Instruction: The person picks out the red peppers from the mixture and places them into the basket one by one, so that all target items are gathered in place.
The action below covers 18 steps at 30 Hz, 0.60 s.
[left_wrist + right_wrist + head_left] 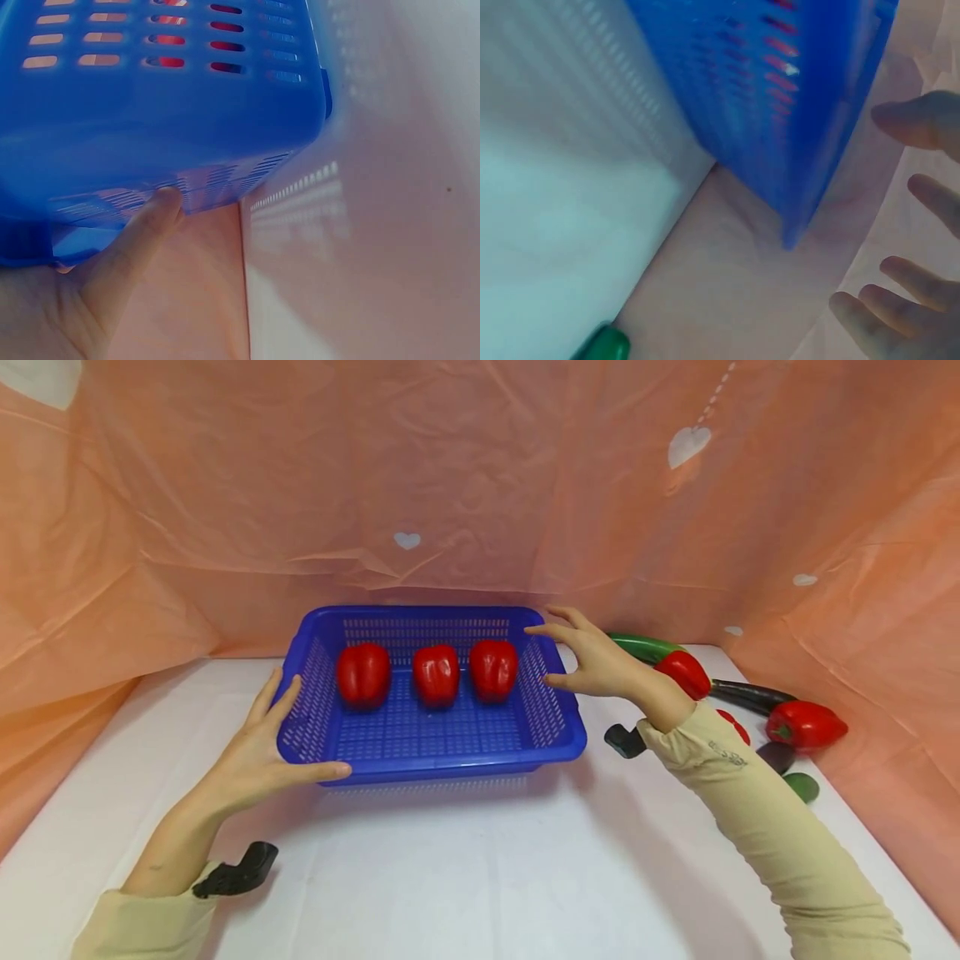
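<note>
A blue plastic basket with slotted walls stands on the white table, holding three red bell peppers, the left one, the middle one and the right one. My left hand is at the basket's front left corner, thumb stretched along the front rim and fingers extended by the left rim. In the left wrist view, a digit lies against the outer wall below the rim. Above the right rim, my right hand has its fingers spread; the right wrist view shows them apart from the basket.
To the right lie a long green vegetable, red bell peppers, a dark eggplant-like vegetable and a small green item. An orange cloth with white hearts hangs behind the table.
</note>
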Available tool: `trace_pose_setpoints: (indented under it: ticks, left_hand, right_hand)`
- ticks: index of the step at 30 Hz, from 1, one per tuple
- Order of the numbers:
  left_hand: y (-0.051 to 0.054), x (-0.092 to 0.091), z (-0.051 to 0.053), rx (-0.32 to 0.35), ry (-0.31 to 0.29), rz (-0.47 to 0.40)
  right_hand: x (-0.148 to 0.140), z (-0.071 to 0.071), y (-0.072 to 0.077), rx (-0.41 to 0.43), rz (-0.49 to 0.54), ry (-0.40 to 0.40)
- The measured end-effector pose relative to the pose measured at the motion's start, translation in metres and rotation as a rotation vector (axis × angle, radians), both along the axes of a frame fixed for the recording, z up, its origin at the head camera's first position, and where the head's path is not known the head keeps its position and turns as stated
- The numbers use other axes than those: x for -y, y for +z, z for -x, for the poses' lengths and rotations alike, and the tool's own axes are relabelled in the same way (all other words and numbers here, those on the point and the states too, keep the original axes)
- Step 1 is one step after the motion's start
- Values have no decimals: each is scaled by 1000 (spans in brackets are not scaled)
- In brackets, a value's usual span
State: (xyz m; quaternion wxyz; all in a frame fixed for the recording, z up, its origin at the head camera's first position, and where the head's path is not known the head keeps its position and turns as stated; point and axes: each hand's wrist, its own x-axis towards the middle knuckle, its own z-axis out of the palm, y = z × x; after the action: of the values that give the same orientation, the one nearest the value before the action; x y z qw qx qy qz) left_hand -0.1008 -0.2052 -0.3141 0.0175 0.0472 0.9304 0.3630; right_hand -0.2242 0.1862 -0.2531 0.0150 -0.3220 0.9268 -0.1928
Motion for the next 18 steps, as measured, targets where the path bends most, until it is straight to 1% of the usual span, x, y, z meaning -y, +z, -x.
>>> trace_pose_setpoints:
  ticks: [4,11,18]
  left_hand:
    - [0,0,0,-5,-5,-1]
    - [-1,0,1,-6,-10,-1]
    - [0,0,1,-7,-9,-4]
  right_hand:
    - [-9,-2,-3,11,-5,-41]
    - [-24,-4,-8,-15,-4,-71]
    - [-42,-8,-13,-23,-27,-114]
